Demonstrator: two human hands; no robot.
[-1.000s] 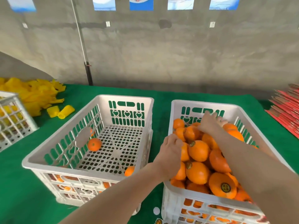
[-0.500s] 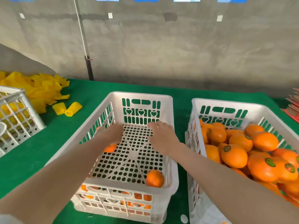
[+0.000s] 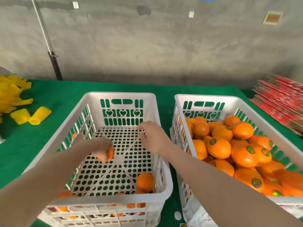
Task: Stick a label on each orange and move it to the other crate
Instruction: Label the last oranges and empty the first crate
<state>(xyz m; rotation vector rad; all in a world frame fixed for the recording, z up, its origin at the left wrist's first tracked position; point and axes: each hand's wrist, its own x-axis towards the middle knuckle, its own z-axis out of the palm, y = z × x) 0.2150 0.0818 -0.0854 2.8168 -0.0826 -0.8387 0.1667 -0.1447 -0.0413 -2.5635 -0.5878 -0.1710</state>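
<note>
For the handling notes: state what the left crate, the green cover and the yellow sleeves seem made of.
The left crate looks like white moulded plastic, slightly glossy: cut-out slots, perforated floor. The green cover seems felt or similar cloth, matte, without shine. The yellow sleeves are probably foam netting, judging by their ribbed, soft-looking tubes.

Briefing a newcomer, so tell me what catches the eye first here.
The heap of oranges filling the right crate stands out first. Beside it the left crate is nearly bare, with the left grip holding one orange over its floor. Bright yellow foam sleeves lie at the far left on the green table cover.
</note>
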